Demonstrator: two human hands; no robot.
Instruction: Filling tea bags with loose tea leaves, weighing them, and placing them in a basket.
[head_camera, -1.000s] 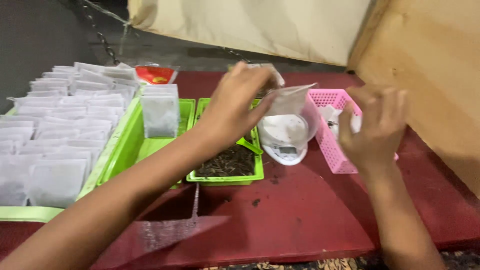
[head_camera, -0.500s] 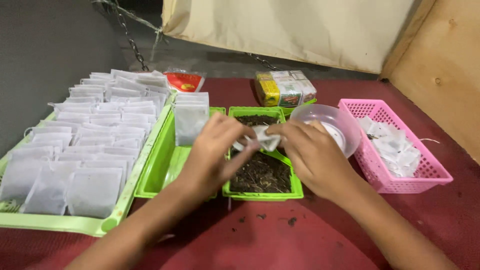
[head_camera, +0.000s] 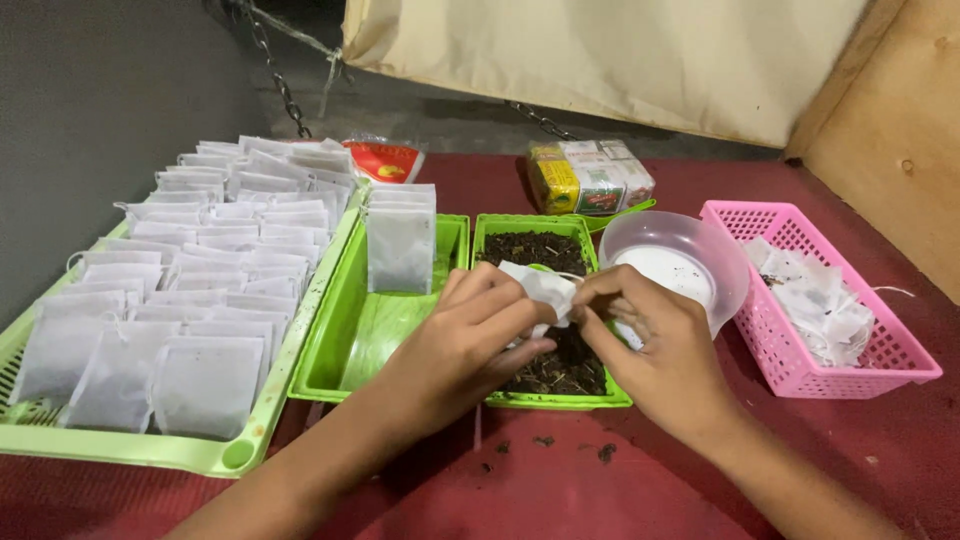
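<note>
Pinching one small white filter bag (head_camera: 540, 288) btwn both hands, right over the green tray of dark loose tea (head_camera: 540, 300). Left hand (head_camera: 470, 335) has its grip clenched on the bag's left edge, thumb and fingers closed; right hand (head_camera: 655, 340) nips the right edge w/ fingertips, so both grips are grasping the same bag.

Change vs 1 s ago: hands were up by the clear plastic bowl (head_camera: 680, 265) and the pink basket (head_camera: 830, 300), holding a bag raised there. Half a sec ago they'd dropped to the tea tray, and now they sit a bit lower and closer together, bag more bunched. Judging by that, the work is at the bag's mouth – closing or opening it, can't tell which.

Around: big green tray w/ rows of bags (head_camera: 180, 300) at left, middle green tray (head_camera: 380, 320) w/ a short upright stack of bags (head_camera: 400, 240), small boxes (head_camera: 590, 180) behind. Tea crumbs on the red desk (head_camera: 560, 480).
</note>
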